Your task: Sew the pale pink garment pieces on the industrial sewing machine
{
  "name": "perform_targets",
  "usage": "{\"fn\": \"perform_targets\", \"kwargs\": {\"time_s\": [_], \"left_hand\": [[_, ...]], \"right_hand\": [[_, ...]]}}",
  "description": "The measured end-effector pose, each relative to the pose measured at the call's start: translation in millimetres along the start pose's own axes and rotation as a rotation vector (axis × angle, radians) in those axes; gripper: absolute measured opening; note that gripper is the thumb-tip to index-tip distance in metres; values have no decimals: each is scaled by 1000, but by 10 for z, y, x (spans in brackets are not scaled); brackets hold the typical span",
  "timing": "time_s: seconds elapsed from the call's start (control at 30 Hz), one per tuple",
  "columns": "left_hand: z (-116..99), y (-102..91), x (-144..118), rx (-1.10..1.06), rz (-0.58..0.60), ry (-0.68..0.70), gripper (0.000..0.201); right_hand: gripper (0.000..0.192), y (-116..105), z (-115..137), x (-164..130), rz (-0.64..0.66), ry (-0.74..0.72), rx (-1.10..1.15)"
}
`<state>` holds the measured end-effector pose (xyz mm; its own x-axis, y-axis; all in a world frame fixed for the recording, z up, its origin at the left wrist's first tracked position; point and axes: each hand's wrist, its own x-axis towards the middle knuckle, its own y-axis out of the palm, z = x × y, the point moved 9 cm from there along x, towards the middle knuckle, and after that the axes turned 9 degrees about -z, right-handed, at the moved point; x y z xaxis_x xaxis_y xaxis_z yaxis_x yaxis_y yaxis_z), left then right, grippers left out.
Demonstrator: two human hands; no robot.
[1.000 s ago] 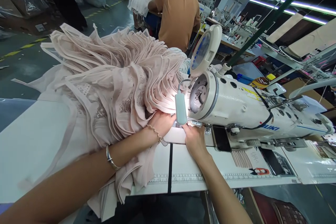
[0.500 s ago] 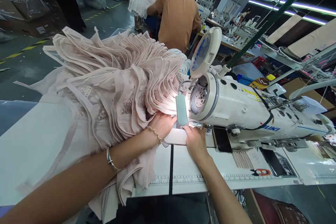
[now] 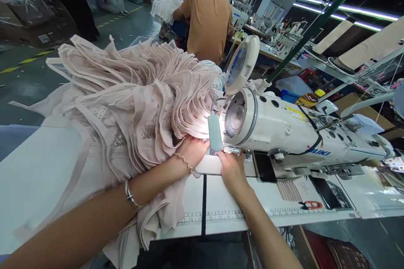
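A big heap of pale pink pleated fabric (image 3: 132, 96) lies on the white sewing table (image 3: 41, 168), piled up to the left of a white sewing machine (image 3: 284, 130). My left hand (image 3: 192, 151) rests on the fabric's edge just left of the needle, pressing it down under the lit lamp (image 3: 215, 131). My right hand (image 3: 232, 170) lies flat on the machine bed right below the presser foot, fingertips touching the fabric there. The needle itself is hidden behind the lamp and glare.
A round magnifier (image 3: 241, 64) stands above the machine head. A dark phone (image 3: 264, 167) lies on the machine bed to the right. A person in an orange-brown shirt (image 3: 208, 21) sits at the station ahead, back turned. Printed rulers run along the table's front edge (image 3: 221, 218).
Both hands stay at the needle, nearly still. The machine's handwheel end now looks blurred. The view has shifted slightly left and down.
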<state>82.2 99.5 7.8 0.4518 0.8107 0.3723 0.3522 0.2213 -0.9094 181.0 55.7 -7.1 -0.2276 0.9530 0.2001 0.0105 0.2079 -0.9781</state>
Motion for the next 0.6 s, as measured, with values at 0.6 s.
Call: {"fn": "perform_targets", "kwargs": {"time_s": [0.6], "left_hand": [[-27,-32,-5,-7,40,6,23]], "right_hand": [[60,93,-18,-5,63,17,25]]}}
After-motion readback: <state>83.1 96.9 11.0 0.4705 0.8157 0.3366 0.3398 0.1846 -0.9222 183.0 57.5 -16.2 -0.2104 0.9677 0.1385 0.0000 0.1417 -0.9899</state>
